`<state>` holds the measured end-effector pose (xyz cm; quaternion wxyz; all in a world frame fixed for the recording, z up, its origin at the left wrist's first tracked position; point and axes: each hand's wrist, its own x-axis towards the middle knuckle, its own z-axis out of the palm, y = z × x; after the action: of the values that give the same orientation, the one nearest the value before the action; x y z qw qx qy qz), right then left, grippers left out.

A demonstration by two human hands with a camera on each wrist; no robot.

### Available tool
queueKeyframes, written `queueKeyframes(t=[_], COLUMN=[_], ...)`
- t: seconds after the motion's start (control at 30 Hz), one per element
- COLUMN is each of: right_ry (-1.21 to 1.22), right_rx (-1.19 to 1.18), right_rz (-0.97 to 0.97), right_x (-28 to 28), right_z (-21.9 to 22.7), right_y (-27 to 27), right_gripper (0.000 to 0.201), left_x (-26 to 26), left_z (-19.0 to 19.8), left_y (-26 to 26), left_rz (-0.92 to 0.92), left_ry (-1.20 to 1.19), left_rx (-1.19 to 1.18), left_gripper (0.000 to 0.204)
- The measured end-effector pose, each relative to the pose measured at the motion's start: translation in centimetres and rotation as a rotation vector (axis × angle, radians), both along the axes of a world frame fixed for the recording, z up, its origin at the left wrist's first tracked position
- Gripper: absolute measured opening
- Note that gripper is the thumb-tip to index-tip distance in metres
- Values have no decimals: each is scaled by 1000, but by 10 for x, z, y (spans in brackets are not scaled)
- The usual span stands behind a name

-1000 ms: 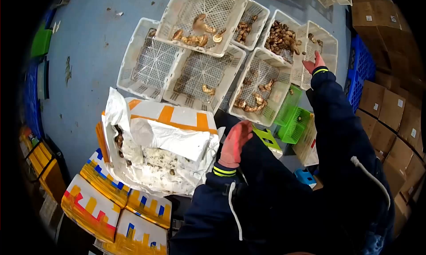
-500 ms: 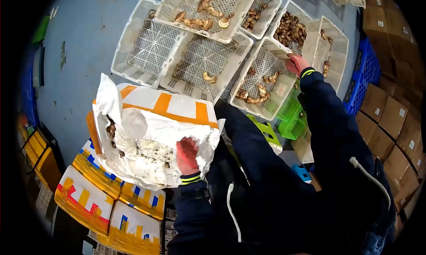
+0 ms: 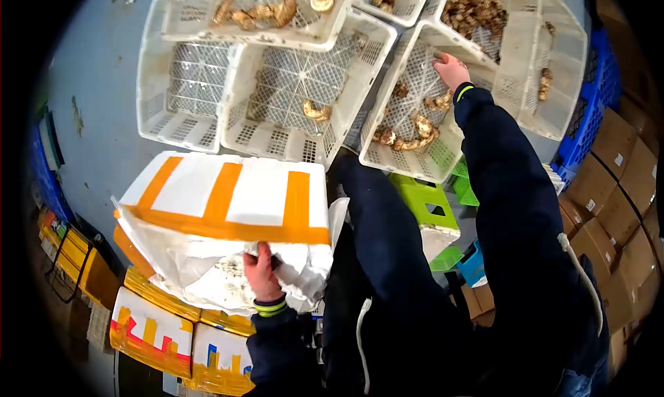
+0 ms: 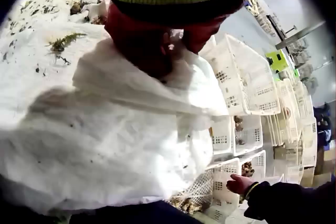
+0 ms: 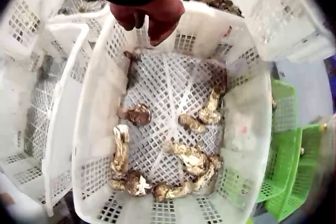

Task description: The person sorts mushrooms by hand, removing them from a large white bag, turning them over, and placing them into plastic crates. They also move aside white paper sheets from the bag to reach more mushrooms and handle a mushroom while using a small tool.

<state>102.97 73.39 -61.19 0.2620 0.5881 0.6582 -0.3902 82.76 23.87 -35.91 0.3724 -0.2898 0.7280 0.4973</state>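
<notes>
My left hand (image 3: 261,274) grips the edge of the white liner sheet (image 4: 105,129), its cloth bunched at the fingers in the left wrist view. The sheet lines a white foam box (image 3: 200,179) with orange tape, where dark crumbs show. My right hand (image 3: 451,70) hangs over the far end of a white plastic crate (image 5: 252,145), fingers pointing down, with thumb and fingers apart and nothing visible between them. Several brown-and-white mushrooms (image 5: 191,158) lie on that crate's mesh floor. Just below the fingertips is a dark mushroom (image 5: 131,57) by the wall.
More white crates stand alongside: one with a single mushroom (image 3: 316,111), another heaped with small mushrooms (image 3: 474,13). Green baskets (image 5: 286,182) are beside the right crate. Taped foam boxes (image 3: 152,328) sit at lower left; cardboard cartons (image 3: 609,259) are stacked at right.
My right hand has come from the far-right crate to over the mushroom crate. My left hand has moved down-left to the foam box and taken hold of its liner, which now lies further over the opening.
</notes>
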Motion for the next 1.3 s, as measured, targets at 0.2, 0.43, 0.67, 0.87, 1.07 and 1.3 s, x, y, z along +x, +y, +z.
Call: queueKeyframes(t=[0.2, 0.43, 0.67, 0.87, 1.07, 1.3], right_ry=[-286, -176, 82, 123, -460, 413], right_rx=[391, 382, 340, 447, 376, -305], right_rz=[916, 1278, 464, 563, 522, 233], right_x=[-27, 8, 6, 38, 3, -216], right_z=[-65, -195, -121, -3, 91, 193], right_y=[-21, 0, -37, 3, 92, -85], right_gripper=[40, 36, 28, 26, 54, 33], left_x=[1, 6, 2, 6, 15, 25], left_z=[4, 9, 17, 9, -5, -2], left_y=[-11, 10, 18, 27, 14, 2], left_rz=[-102, -16, -52, 107, 127, 258], left_ry=[54, 86, -26, 13, 52, -136], left_rx=[-13, -125, -276, -188, -16, 217], left_gripper=[26, 33, 16, 17, 30, 39])
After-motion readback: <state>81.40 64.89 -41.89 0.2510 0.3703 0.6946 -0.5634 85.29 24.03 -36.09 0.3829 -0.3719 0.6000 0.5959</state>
